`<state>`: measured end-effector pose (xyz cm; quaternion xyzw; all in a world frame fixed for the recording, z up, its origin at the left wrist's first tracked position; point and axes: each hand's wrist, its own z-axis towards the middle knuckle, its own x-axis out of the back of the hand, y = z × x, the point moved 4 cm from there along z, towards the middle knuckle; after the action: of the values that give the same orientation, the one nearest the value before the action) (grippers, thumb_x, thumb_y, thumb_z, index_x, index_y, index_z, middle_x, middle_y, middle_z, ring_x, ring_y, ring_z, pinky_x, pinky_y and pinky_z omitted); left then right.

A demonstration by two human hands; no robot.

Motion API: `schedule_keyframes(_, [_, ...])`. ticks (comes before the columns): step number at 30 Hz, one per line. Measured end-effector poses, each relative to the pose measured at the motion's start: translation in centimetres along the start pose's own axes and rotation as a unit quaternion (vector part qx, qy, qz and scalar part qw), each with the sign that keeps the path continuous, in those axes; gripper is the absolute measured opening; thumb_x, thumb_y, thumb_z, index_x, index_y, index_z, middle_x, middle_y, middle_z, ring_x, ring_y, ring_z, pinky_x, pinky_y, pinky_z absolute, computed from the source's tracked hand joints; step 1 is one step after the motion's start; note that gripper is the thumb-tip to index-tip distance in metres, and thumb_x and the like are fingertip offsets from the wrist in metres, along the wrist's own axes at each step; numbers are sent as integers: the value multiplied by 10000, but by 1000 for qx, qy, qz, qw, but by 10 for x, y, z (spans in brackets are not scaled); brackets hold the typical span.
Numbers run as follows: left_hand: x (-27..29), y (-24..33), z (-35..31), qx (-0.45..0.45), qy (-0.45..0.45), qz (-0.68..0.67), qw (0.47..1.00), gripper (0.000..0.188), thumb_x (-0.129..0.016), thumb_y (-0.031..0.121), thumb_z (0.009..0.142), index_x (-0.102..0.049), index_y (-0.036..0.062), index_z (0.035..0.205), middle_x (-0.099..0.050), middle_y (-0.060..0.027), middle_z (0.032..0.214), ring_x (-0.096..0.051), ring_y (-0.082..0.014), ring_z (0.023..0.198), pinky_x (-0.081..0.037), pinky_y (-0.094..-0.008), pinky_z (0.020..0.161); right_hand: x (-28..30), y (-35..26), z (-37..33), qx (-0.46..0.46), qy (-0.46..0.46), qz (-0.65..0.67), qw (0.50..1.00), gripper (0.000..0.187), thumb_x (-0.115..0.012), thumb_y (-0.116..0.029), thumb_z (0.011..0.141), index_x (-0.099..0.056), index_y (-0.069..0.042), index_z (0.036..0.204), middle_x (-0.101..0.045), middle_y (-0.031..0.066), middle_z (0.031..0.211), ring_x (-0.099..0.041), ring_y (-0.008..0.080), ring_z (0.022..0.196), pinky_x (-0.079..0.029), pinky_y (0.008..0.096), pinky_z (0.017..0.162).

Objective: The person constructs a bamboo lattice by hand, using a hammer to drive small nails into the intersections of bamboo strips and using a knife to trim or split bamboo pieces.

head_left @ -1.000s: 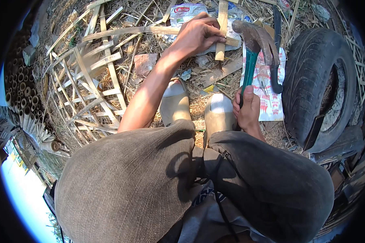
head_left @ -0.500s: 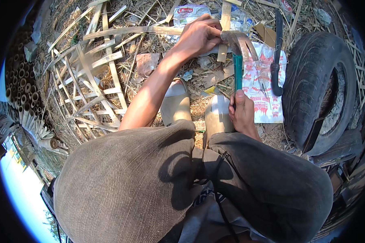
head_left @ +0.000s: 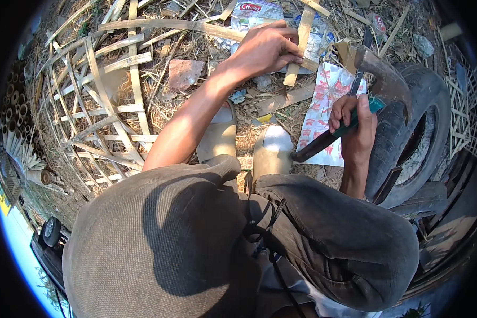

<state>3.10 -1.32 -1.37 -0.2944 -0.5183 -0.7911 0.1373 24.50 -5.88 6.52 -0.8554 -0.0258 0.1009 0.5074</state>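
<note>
Hard daylight catches the left hand and a dark, curved shadow drapes the trousers. At lower left I see the sky glaring; a hazy smear softens the wooden lattice, and lines bow toward the blackened fisheye rim.

Straw-littered ground, stacked bamboo poles and a slat lattice show an outdoor bamboo-working yard.

R hand: shifted R | hammer: off crossed strips, now tilted, overlapping tyre in view
</note>
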Motion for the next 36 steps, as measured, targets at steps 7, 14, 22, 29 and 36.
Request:
schedule_keyframes(7, [-1, 2, 0, 2, 12, -7, 1000, 151, -818, 182, 758, -809, 152, 906, -662, -4, 904, -635, -231, 918, -536, -379, 796, -11, -34, 13, -54, -68, -23, 996, 539, -443, -559, 1078, -504, -77, 844, -328, -75, 585, -274, 45, 518, -221, 263, 492])
schedule_keyframes(14, [-1, 1, 0, -3, 9, 7, 1000, 158, -814, 170, 735, -803, 173, 893, -660, 30, 903, -634, -209, 905, -537, -386, 759, -25, 15, 17, -10, 125, -286, 950, 406, -516, -437, 1090, -577, -56, 963, -487, -37, 699, -391, 44, 564, -292, 229, 490])
schedule_keyframes(22, [2, 2, 2, -6, -3, 29, 1000, 131, -810, 162, 745, -807, 156, 876, -676, -2, 911, -634, -228, 892, -534, -385, 763, -38, 19, 15, 159, 111, -379, 905, 360, -488, -373, 1111, -585, -34, 1040, -526, -37, 749, -401, 25, 604, -317, 211, 522])
schedule_keyframes(29, [0, 6, 11, -16, 5, -3, 1000, 161, -834, 180, 763, -820, 119, 912, -708, -26, 882, -648, -236, 861, -533, -373, 757, -36, 1, 4, 151, 164, -306, 926, 383, -481, -328, 1116, -603, 27, 1192, -563, 1, 778, -468, 66, 632, -368, 264, 564])
schedule_keyframes(36, [4, 9, 7, -3, -16, 1, 1000, 166, -832, 145, 778, -826, 104, 938, -702, -40, 879, -634, -230, 856, -534, -361, 774, -46, -10, -2, 194, 164, -324, 911, 379, -499, -273, 1096, -640, 73, 1154, -657, 293, 788, -655, 453, 698, -487, 489, 620])
